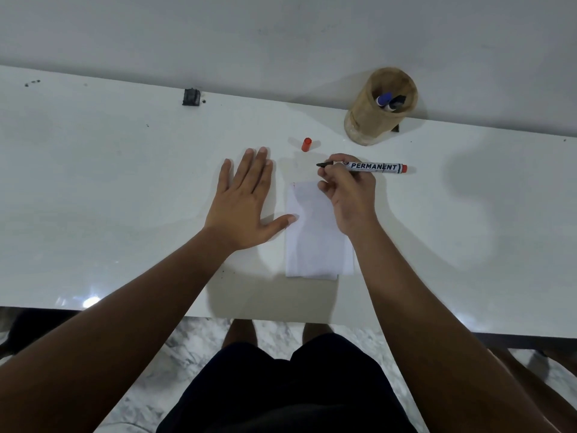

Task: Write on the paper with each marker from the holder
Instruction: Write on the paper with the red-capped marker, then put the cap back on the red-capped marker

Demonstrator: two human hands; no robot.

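A white sheet of paper (315, 242) lies on the white table (125, 182), with a faint red mark near its top left corner. My right hand (351, 192) grips an uncapped red permanent marker (374, 167) held level, tip pointing left, just above the paper's top edge. Its red cap (307, 144) stands on the table beyond the paper. My left hand (246, 201) rests flat, fingers spread, left of the paper, with the thumb touching the paper's left edge. A wooden holder (379, 107) at the back right contains a blue marker (383, 99) and a black marker (397, 102).
A small black object (191, 97) sits at the table's far edge against the white wall. The table's near edge runs across the lower part of the view, with my legs and a marble floor below it.
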